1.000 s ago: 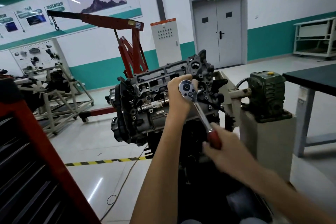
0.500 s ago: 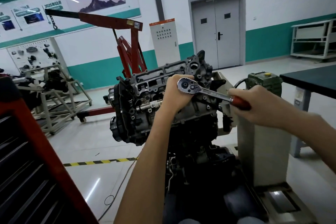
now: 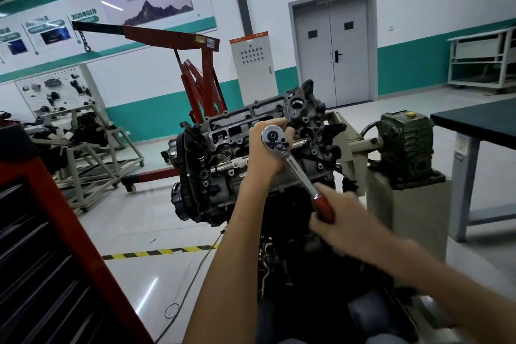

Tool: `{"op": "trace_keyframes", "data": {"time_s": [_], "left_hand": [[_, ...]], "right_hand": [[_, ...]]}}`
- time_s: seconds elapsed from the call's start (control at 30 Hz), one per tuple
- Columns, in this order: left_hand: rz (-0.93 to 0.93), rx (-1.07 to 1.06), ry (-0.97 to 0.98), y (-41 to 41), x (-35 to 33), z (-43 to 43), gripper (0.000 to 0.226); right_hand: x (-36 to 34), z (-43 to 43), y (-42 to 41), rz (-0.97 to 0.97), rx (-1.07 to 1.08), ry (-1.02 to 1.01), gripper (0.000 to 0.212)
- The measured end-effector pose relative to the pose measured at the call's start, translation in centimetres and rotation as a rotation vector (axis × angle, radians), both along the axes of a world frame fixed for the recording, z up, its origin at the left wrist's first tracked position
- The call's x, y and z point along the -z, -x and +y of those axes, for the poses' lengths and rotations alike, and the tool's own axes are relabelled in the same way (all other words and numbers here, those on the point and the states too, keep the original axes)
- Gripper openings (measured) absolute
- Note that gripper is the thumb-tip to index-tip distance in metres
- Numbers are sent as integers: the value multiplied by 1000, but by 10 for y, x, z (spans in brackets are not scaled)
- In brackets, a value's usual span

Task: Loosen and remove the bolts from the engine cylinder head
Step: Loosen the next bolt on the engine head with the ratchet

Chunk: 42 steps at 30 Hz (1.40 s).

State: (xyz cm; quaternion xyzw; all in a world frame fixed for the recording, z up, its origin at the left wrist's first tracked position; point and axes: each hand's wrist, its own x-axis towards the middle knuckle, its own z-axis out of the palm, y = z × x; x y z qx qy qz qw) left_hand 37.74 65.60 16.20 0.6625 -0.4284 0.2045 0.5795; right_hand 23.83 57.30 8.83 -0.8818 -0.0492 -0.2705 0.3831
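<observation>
On the stand, mid-floor: the engine cylinder head [image 3: 245, 131] sits tilted with its open top face toward the camera, at the centre of the view, above a dark engine block.
Ratchet wrench [image 3: 296, 166]: its round chrome head lies against the right part of the cylinder head, and the shaft slants down and to the right to a red handle [image 3: 324, 208].
Left hand [image 3: 264, 152]: it is cupped behind the wrench's head, fingers [image 3: 275, 122] curled round it. What the drive end sits on is hidden by this hand.
Right hand [image 3: 344, 222]: it is blurred, with its fingers wrapped round the red handle, below and right of the cylinder head.
Right of the engine: a green gearbox [image 3: 405, 145] stands on a grey pedestal, joined to the stand by a shaft. A dark-topped desk [image 3: 480, 120] is beyond it.
Behind: a red engine hoist [image 3: 173, 36], a grey electrical cabinet [image 3: 252, 64] and a grey double door [image 3: 332, 47].
Lower left: a red tool cabinet [image 3: 55, 232], with yellow-and-black floor tape [image 3: 156, 253] past it.
</observation>
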Motion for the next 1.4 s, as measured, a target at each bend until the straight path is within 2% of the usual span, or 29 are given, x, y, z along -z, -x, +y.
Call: {"op": "trace_keyframes", "data": {"time_s": [0.1, 0.2, 0.3, 0.47, 0.5, 0.57, 0.63, 0.7, 0.83, 0.9, 0.93, 1.0, 1.1, 1.17, 1.23, 1.33, 1.4], "left_hand": [[-60, 85, -147, -7, -4, 11, 33], [-107, 53, -147, -7, -3, 7, 28], [-68, -2, -40, -3, 5, -3, 33], [10, -10, 48, 5, 6, -15, 42], [11, -20, 59, 7, 5, -17, 41], [42, -19, 74, 6, 5, -15, 40], [73, 31, 41, 1, 5, -7, 44], [24, 30, -48, -1, 2, 5, 40], [-73, 68, -100, -2, -4, 12, 10], [-103, 42, -173, -3, -6, 7, 11], [-104, 32, -170, -4, -5, 4, 17], [-80, 15, -61, -3, 1, -1, 23], [21, -2, 111, -2, 10, -7, 34], [44, -17, 146, 0, 9, -11, 44], [-14, -81, 113, 1, 6, -13, 52], [-48, -110, 74, 0, 4, -11, 54], [-21, -53, 31, -3, 5, -5, 51]], "right_hand": [[-38, -54, 3, 27, -18, 364, 26], [-51, -77, 1, -43, 47, 544, 17], [-23, -55, 3, -83, 60, 340, 20], [26, 45, -2, -57, 32, -367, 29], [31, 60, -7, -71, 13, -446, 30], [33, 70, -11, -79, -25, -475, 25], [26, 50, -7, -22, -19, -330, 21], [9, 10, 1, -1, -9, -46, 25], [-54, -66, 7, 63, 14, 494, 23], [-71, -85, 7, -24, 117, 648, 18], [-70, -86, 7, -41, 141, 647, 19], [-49, -72, 9, 3, 123, 500, 20], [-6, -16, 9, -21, 70, 106, 21], [14, 28, 3, -41, 48, -176, 22], [27, 63, -6, -82, 22, -382, 24], [28, 72, -9, -88, -10, -435, 28], [19, 44, -3, -30, -25, -276, 26]]}}
